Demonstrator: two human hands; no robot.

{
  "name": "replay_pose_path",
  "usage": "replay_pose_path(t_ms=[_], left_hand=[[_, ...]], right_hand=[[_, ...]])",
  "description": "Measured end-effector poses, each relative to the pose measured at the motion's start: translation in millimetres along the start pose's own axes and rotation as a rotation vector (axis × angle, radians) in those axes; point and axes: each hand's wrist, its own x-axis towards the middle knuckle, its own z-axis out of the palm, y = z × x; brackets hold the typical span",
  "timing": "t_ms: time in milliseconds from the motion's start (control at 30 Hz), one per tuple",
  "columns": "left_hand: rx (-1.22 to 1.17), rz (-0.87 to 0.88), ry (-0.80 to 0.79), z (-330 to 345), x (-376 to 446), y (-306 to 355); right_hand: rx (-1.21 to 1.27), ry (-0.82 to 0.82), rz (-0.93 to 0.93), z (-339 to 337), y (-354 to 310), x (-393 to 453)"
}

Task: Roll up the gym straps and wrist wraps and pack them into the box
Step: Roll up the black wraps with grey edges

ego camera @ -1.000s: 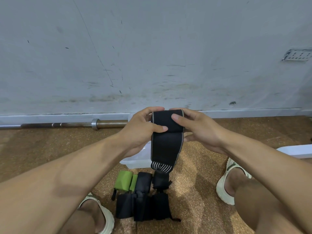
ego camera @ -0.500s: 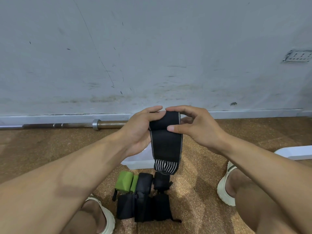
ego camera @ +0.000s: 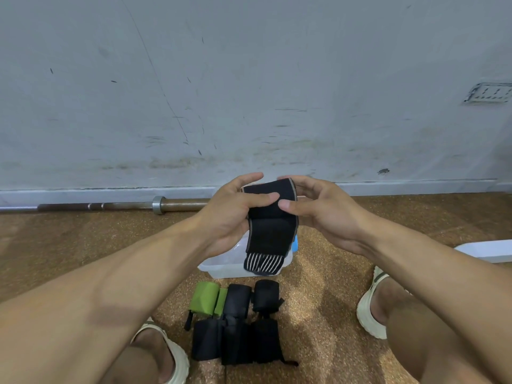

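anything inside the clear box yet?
Nothing plain to see in the box: only its near left part shows, pale and glary. The hanging black wrap and the left hand cover the rest.

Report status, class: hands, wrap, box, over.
Left hand and right hand both grip black wrap, its tail hanging unrolled. Box on floor beneath it. Rolled wraps wait in front, unpacked.
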Motion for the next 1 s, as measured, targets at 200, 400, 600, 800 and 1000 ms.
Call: replay_pose_path(t_ms=[200,400,600,800,1000], left_hand=[[0.072,-0.016,-0.003,4,1,-2],[0.121,0.015,-0.032,5,0,-4],[0.141,0.009,-0.012,7,0,-6],[0.093,-0.036,0.002,5,2,-7],[0.133,0.029,0.085,4,3,-5]], right_hand=[[-0.096,-0.03,0.038,1,-2,-5],[-0.156,-0.046,0.054,3,-7,-11],[-0.172,0.1,-0.072,6,-8,-12],[-0.178,0.074,-0.098,5,-4,-11],[-0.009,0.001,0.001,2,-4,-8]])
